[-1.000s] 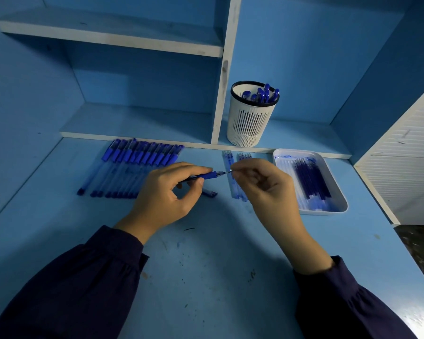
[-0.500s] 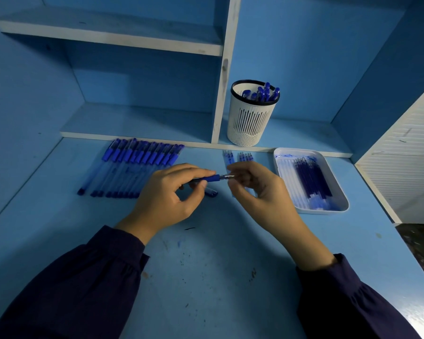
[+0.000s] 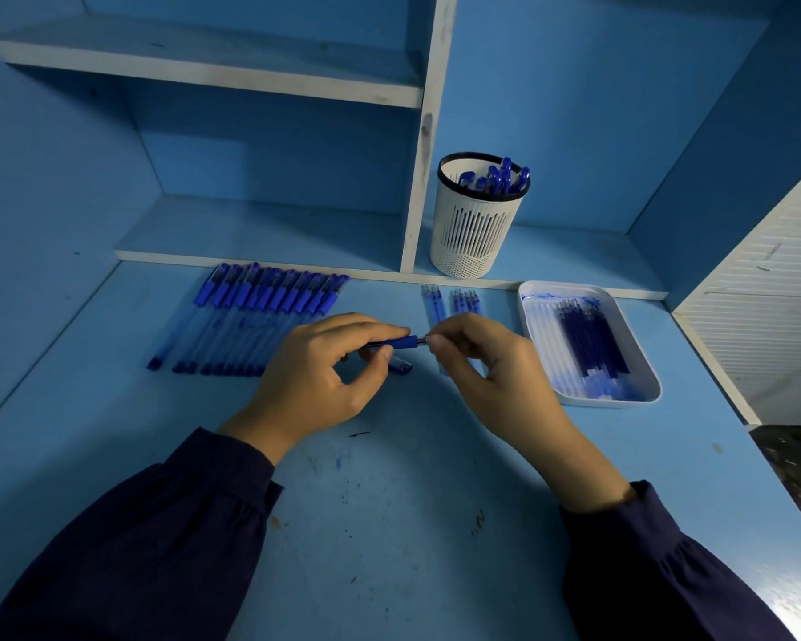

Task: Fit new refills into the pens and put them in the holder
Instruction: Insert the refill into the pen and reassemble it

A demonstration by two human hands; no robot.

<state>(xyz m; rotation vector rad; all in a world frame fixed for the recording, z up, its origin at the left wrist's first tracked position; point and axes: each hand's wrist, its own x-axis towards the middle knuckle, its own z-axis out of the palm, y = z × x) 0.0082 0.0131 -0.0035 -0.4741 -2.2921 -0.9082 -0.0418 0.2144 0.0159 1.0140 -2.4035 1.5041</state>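
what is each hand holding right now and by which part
The left hand grips a blue pen around its barrel, behind the blue grip section; the right hand pinches the same pen's tip end.

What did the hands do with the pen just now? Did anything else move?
The right hand, pinching the tip end, slid left toward the left hand, so less of the thin part sticks out of the pen. Both hands kept their hold. The row of pens, the holder and the tray stayed put.
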